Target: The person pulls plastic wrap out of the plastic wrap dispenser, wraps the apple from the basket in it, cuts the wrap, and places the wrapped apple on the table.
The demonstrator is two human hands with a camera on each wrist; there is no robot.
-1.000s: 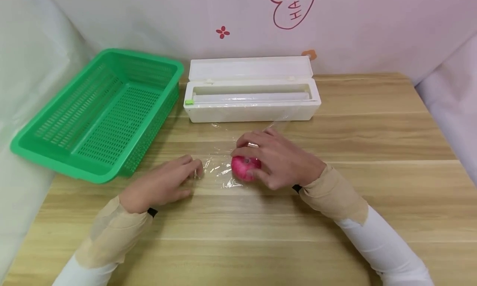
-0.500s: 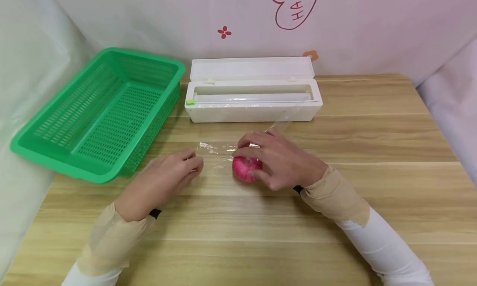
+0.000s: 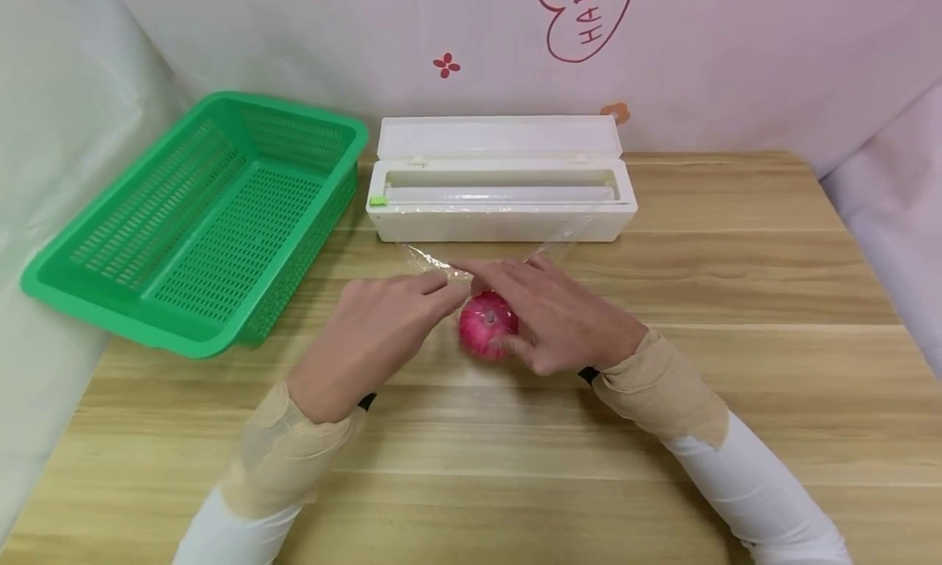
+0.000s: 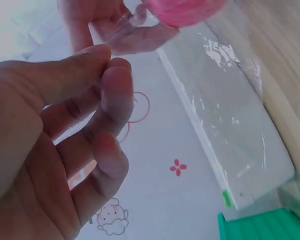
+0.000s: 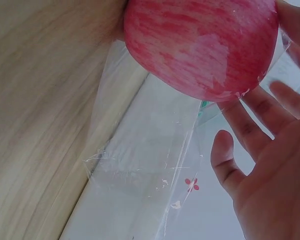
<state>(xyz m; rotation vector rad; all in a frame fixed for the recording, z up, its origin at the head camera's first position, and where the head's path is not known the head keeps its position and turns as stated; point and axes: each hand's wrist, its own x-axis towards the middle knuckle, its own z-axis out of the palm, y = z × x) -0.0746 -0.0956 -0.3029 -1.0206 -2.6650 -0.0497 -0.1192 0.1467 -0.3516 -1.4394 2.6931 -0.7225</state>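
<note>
Red apple: on wooden table, centre, near side of white film dispenser. Right hand: fingers curled round apple. Left hand: fingertips pinch cling film over apple. Green basket: far left.

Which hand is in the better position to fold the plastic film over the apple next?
Probably the left hand. Its fingers already pinch the edge of the plastic film beside the apple. The right hand is holding the apple on the table, so it seems occupied.
</note>
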